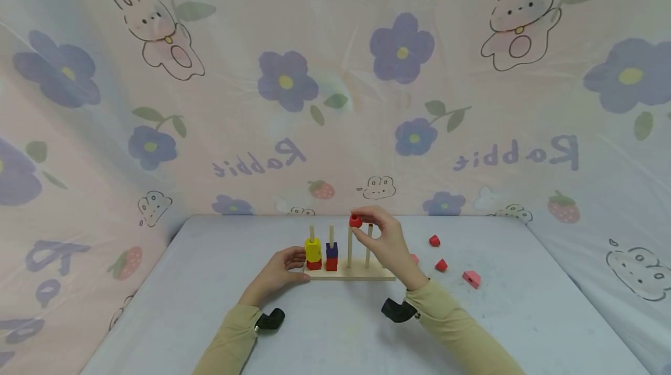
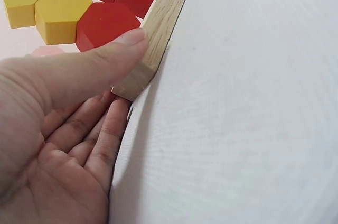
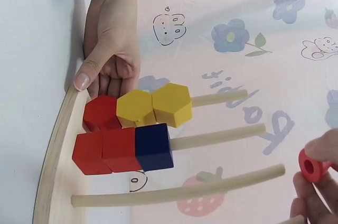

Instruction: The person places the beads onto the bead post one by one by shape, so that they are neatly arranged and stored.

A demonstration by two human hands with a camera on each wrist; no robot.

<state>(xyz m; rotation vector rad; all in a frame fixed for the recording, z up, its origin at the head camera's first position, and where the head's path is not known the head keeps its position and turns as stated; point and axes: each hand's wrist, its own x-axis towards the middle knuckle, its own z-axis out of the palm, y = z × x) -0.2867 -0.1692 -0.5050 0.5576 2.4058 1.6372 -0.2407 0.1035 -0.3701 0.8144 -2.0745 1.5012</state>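
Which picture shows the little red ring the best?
The right wrist view: the red ring is close, its hole visible, pinched by the right hand's fingertips. The head view shows it small above a peg. The left wrist view misses it.

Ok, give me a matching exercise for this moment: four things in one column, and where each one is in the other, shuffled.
Things:
1. red ring
2. yellow blocks
3. blue block
4. left hand

Places:
A. second peg, on top of red blocks
B. at the end of the wooden base
C. pinched in the right hand, above the third peg
D. first peg, above a red block

Pairs: 1-C, 2-D, 3-A, 4-B
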